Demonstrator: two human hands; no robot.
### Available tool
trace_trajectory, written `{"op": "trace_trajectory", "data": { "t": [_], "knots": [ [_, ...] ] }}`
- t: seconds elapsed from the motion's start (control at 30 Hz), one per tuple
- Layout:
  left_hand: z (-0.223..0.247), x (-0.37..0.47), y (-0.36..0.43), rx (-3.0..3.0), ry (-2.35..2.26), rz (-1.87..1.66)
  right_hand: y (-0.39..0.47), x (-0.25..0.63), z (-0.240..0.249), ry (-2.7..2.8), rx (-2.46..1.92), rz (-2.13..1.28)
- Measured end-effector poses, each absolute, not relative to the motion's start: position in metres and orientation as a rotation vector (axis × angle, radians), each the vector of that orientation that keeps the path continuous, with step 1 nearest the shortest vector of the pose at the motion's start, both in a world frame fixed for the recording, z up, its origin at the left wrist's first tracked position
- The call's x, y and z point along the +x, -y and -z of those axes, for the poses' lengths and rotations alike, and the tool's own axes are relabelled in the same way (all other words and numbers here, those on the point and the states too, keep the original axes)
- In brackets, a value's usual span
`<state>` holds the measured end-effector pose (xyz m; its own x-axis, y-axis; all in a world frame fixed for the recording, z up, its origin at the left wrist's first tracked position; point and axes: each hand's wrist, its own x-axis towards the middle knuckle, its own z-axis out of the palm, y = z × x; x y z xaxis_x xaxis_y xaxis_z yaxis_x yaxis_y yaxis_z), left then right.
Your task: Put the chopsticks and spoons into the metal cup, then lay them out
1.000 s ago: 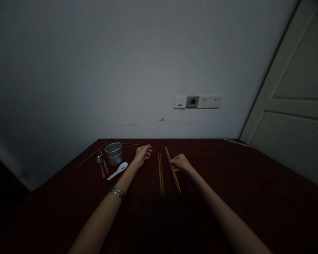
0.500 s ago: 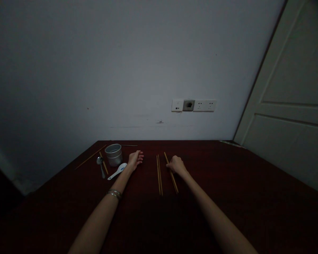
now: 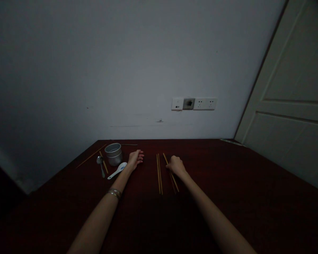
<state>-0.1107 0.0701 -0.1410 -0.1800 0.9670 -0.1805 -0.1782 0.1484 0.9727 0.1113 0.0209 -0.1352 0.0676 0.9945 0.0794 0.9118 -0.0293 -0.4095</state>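
Pinching a chopstick (image 3: 174,182) above its middle, the right hand (image 3: 176,165) has thumb and fingers nearly closed, probably for easy steering of its angle; whether a second stick is in that grip is unclear. The left hand (image 3: 135,158) is loosely open, fingers a little curled, holding nothing, and seems to be simply resting out of the way. Between the hands, a pair of chopsticks (image 3: 159,176) lies side by side on the table (image 3: 201,151), its near-parallel lie likely making it easy to pick up. Beyond the left forearm, a white spoon (image 3: 117,171) and a metal spoon (image 3: 102,171) lie near an upright metal cup (image 3: 113,156), its flat base presumably keeping it steady.
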Motion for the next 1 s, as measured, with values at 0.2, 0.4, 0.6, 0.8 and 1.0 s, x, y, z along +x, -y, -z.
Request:
{"op": "trace_trajectory", "data": {
  "t": [0.2,0.4,0.6,0.8,1.0],
  "knots": [
    [0.143,-0.111,-0.073,0.876,-1.294,-1.291,-0.014,0.112,0.133,1.899,-1.976,-0.296],
    [0.144,-0.111,-0.073,0.891,-1.283,-1.292,-0.009,0.115,0.134,1.917,-1.953,-0.277],
    [0.145,-0.112,-0.073,0.904,-1.253,-1.3,-0.008,0.114,0.136,1.916,-1.965,-0.243],
    [0.146,-0.112,-0.074,0.899,-1.263,-1.299,-0.01,0.114,0.137,1.923,-1.989,-0.182],
    [0.146,-0.112,-0.073,0.895,-1.274,-1.302,-0.011,0.115,0.138,1.927,-1.981,-0.184]
  ]
}}
